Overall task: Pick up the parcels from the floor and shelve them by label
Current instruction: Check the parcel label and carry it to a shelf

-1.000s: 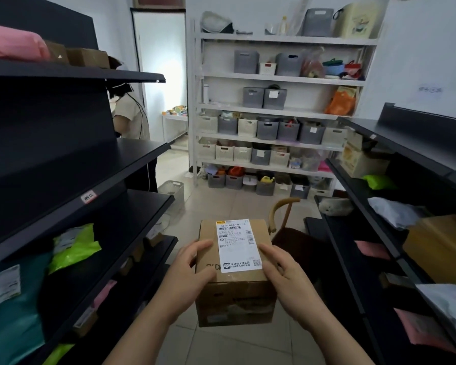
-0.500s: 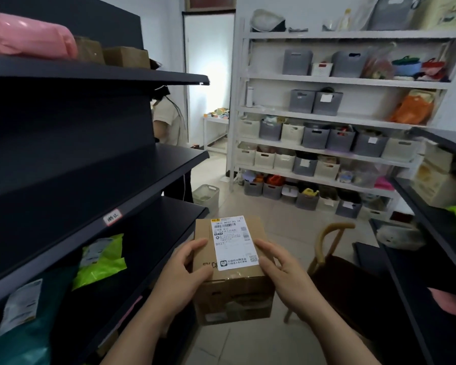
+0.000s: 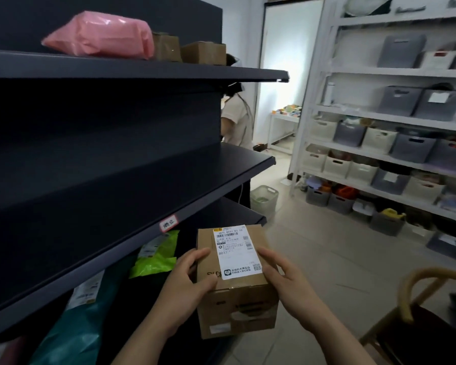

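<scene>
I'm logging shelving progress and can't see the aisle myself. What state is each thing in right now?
Cardboard box: held off the floor in both hands, white label up, not shelved.
Left hand: gripping the box's left side.
Right hand: gripping the box's right side.
Pink parcel: lying on the top dark shelf.
Green parcel: lying on a lower shelf.
Middle dark shelf: visible part bare.

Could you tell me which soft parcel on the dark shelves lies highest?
The pink parcel, alone on the top shelf; the green and teal ones lie far lower.
</scene>
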{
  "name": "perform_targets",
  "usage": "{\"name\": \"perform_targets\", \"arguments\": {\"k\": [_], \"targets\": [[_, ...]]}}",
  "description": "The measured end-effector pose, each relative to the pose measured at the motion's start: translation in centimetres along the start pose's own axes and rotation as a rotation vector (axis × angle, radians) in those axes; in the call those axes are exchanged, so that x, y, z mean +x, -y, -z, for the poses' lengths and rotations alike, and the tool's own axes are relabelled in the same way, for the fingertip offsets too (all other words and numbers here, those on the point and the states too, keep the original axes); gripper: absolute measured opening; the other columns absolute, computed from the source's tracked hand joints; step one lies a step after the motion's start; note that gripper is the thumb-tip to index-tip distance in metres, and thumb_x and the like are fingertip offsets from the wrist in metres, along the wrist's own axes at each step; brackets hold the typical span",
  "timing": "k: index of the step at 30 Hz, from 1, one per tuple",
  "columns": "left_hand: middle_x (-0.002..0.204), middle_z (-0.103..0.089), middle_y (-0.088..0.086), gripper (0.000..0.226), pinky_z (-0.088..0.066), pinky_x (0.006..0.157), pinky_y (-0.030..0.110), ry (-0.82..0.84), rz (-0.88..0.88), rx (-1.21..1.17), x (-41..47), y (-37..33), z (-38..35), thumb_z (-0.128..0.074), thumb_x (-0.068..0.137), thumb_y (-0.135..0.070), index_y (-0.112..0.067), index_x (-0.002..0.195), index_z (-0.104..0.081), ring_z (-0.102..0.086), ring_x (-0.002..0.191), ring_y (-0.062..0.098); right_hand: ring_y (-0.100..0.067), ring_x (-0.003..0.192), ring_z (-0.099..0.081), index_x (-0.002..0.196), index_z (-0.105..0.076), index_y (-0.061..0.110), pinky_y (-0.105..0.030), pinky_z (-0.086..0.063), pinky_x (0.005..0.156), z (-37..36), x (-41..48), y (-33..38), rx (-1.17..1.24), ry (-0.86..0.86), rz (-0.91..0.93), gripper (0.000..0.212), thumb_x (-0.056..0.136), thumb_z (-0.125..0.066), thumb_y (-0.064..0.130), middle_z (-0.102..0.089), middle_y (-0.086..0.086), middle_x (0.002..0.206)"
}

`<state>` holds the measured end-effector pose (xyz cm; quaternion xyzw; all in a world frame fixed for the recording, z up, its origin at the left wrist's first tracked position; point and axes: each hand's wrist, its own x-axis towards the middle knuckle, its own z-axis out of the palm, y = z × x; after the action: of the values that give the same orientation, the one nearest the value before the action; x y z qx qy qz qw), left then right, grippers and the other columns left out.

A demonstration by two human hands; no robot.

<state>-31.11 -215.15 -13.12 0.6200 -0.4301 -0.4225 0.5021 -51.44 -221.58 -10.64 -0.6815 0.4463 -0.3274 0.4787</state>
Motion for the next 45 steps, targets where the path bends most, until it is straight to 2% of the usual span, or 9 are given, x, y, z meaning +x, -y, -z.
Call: {"name": "perform_targets", "arguments": {"k": [6,9,13,21,27,31,37,42,45], "targets": [[0.13,-0.053,-0.006,0.051,-0.055,0.091,0.038,-0.183,0.027,0.019,-0.3,0.2,-0.1,-0.069,0.081,-0.016,-0.041,0.123,-0.054,-0.057,0.115,0.015,0.006,0.107,-0.05,0.111,-0.055,0.05,-0.014,-0.045,0.083,-0.3,3.5,-0.7,-0.021,0.161,0.057,0.027,0.097,-0.047,0.029,-0.051,0.032,0.113],[0.129,-0.054,-0.008,0.051,-0.055,0.089,0.034,-0.276,0.049,0.0,-0.9,0.4,-1.2,-0.069,0.082,-0.014,-0.039,0.124,-0.054,-0.058,0.113,0.012,0.0,0.116,-0.049,0.124,-0.055,0.042,-0.027,-0.045,0.098,0.2,4.9,-1.6,-0.06,0.247,0.087,0.03,0.097,-0.046,0.032,-0.054,0.021,0.125],[0.129,-0.054,-0.006,0.051,-0.055,0.09,0.037,-0.38,0.074,-0.041,-1.8,0.3,-2.5,-0.071,0.078,-0.018,-0.041,0.121,-0.056,-0.059,0.113,0.012,0.001,0.118,-0.049,0.121,-0.056,0.046,-0.034,-0.044,0.103,1.1,6.4,-1.8,-0.073,0.367,0.128,0.029,0.096,-0.049,0.033,-0.053,0.022,0.127],[0.134,-0.051,-0.008,0.053,-0.052,0.096,0.039,-0.645,0.063,-0.015,-4.9,-1.2,-4.2,-0.071,0.08,-0.018,-0.04,0.125,-0.053,-0.058,0.114,0.012,0.007,0.115,-0.047,0.122,-0.052,0.046,-0.017,-0.042,0.095,1.3,7.8,-0.1,-0.02,0.575,0.254,0.029,0.096,-0.049,0.032,-0.05,0.027,0.125],[0.13,-0.053,-0.012,0.053,-0.052,0.095,0.038,-0.826,-0.014,0.032,-8.4,-4.2,-3.3,-0.07,0.082,-0.018,-0.041,0.126,-0.051,-0.054,0.116,0.005,0.0,0.119,-0.05,0.129,-0.052,0.042,-0.026,-0.046,0.097,-0.3,7.4,3.1,0.048,0.69,0.337,0.034,0.095,-0.049,0.037,-0.052,0.021,0.131],[0.134,-0.053,-0.007,0.052,-0.055,0.091,0.038,-0.899,-0.06,0.047,-9.3,-6.4,-1.7,-0.07,0.081,-0.019,-0.043,0.124,-0.052,-0.056,0.118,0.012,-0.003,0.124,-0.046,0.131,-0.05,0.039,-0.036,-0.04,0.107,-1.7,8.0,6.2,0.06,0.716,0.422,0.036,0.096,-0.047,0.033,-0.05,0.019,0.134],[0.132,-0.054,-0.001,0.051,-0.058,0.083,0.042,-0.918,-0.13,-0.031,-8.0,-9.4,1.8,-0.071,0.081,-0.019,-0.046,0.121,-0.055,-0.062,0.111,0.022,-0.004,0.121,-0.047,0.134,-0.048,0.035,-0.035,-0.043,0.104,-3.8,10.1,11.0,0.083,0.722,0.507,0.037,0.098,-0.043,0.026,-0.05,0.018,0.131],[0.126,-0.057,-0.002,0.055,-0.056,0.068,0.022,-0.953,-0.159,0.017,-4.9,-11.0,4.8,-0.069,0.083,-0.017,-0.038,0.13,-0.05,-0.061,0.108,0.014,-0.007,0.122,-0.048,0.135,-0.047,0.032,-0.036,-0.043,0.104,-6.0,13.5,13.3,0.065,0.687,0.533,0.037,0.099,-0.04,0.024,-0.05,0.014,0.133],[0.128,-0.055,-0.002,0.055,-0.056,0.067,0.02,-0.935,-0.156,0.027,-2.7,-11.6,6.9,-0.069,0.083,-0.018,-0.037,0.131,-0.05,-0.06,0.109,0.015,-0.009,0.121,-0.049,0.137,-0.046,0.033,-0.038,-0.044,0.104,-7.6,15.7,14.2,0.06,0.664,0.519,0.039,0.099,-0.039,0.026,-0.051,0.011,0.135]]}}
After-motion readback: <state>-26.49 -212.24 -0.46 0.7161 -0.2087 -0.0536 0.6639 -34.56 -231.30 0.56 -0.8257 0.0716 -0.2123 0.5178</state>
